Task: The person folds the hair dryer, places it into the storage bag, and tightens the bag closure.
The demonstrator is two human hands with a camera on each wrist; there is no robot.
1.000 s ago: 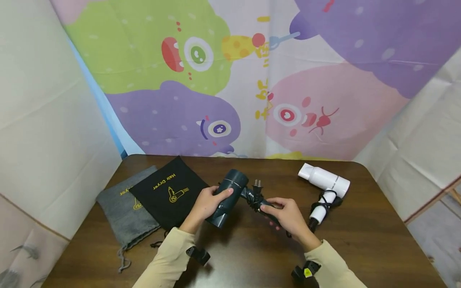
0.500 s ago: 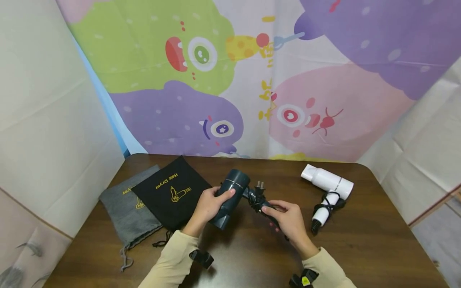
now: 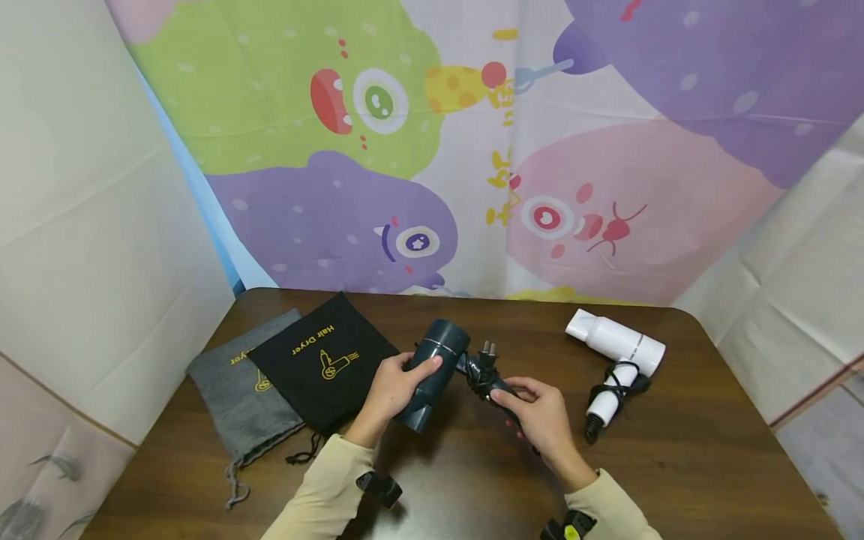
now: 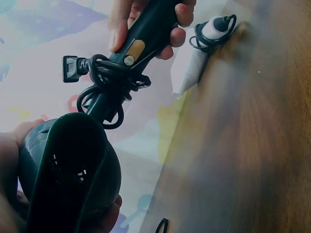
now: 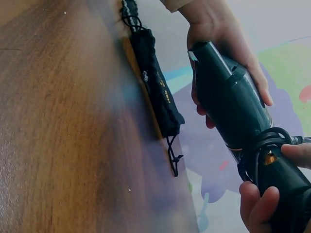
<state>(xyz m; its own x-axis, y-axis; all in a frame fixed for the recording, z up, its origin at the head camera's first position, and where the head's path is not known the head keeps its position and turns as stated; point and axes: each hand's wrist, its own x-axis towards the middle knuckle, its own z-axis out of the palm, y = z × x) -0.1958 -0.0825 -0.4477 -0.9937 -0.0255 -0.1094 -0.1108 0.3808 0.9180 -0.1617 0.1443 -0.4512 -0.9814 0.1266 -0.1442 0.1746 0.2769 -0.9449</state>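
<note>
A dark green hair dryer (image 3: 435, 371) is held up over the table by both hands. My left hand (image 3: 394, 386) grips its barrel, thumb across the top side. The handle is held by my right hand (image 3: 536, 412), fingers curled round it. A black cord (image 4: 109, 77) is wound about the handle, and its two-pin plug (image 3: 487, 349) sticks upward. In the left wrist view the flat nozzle (image 4: 73, 160) faces the camera. A gold-coloured plate with a round button (image 4: 129, 60) shows on the handle near the right fingers.
A white hair dryer (image 3: 617, 341) with its cord wrapped lies at the right. At the left, a black drawstring pouch (image 3: 317, 367) printed "Hair Dryer" overlaps a grey pouch (image 3: 232, 390). All rest on a brown wooden table (image 3: 675, 465), with a cartoon-printed curtain (image 3: 472, 255) behind.
Both hands keep their hold on the dark green hair dryer, which has barely moved. The whole head view has shifted slightly, so things appear a little further right.
</note>
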